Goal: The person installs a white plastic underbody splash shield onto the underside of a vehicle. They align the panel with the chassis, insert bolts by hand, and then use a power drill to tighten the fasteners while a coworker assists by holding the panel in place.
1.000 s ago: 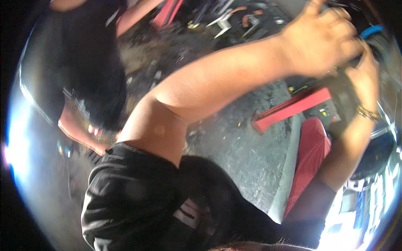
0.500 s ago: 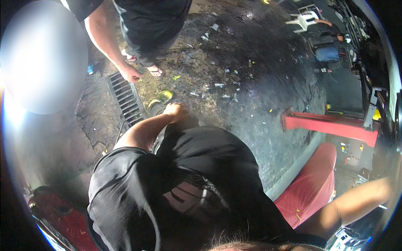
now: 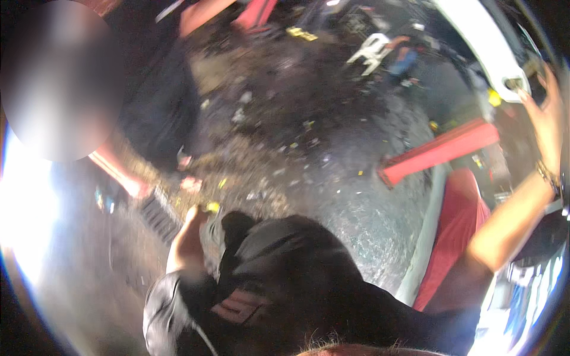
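Note:
My right arm is stretched out to the right, with a chain-like bracelet at the wrist. My right hand point(image 3: 543, 115) is raised, its fingers apart, and the thumb touches the end of a long white curved panel point(image 3: 484, 41) beside a small round hole. What lies behind the fingers is dark. Low on the left, my left hand point(image 3: 193, 218) is smeared by motion near a small yellow thing point(image 3: 212, 207); whether it holds anything does not show.
A person in dark clothes point(image 3: 157, 89) stands close at the left, one arm hanging over a floor grate point(image 3: 159, 216). A red beam point(image 3: 442, 151) juts in at the right above a red trouser leg point(image 3: 448, 243). Farther off are a white plastic chair point(image 3: 371, 52) and scattered litter.
The whole view has swung and is blurred. My right hand, out of sight before, is now up at the white panel. My left hand appears lower and farther left.

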The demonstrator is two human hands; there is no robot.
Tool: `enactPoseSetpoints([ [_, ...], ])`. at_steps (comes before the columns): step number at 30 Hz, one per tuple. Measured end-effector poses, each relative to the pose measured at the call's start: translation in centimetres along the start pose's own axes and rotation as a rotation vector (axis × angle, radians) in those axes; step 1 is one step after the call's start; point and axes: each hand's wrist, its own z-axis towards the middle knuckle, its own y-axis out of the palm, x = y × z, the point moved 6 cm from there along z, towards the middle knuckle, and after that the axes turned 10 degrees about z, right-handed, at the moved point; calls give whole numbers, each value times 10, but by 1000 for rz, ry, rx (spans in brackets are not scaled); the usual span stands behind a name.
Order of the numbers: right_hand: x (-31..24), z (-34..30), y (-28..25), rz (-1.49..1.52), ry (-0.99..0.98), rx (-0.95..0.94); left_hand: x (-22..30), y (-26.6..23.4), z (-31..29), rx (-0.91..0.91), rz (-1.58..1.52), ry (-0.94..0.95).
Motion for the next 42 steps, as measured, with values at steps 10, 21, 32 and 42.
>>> enactPoseSetpoints([
  [10, -14, -20, -35, -301, 119, 14, 286, -132, 45, -8, -145, 751],
  [21, -14, -20, -30, -262, 164, 32, 532, -600, -124, -134, -1957, 1392],
  [32, -10, -17, -32, -301, 145, -4, 568, -647, -163, -148, -2051, 1305],
  [42, -21, -8, -29, -174, 156, 53, 560, -655, -156, -143, -2053, 1364],
])
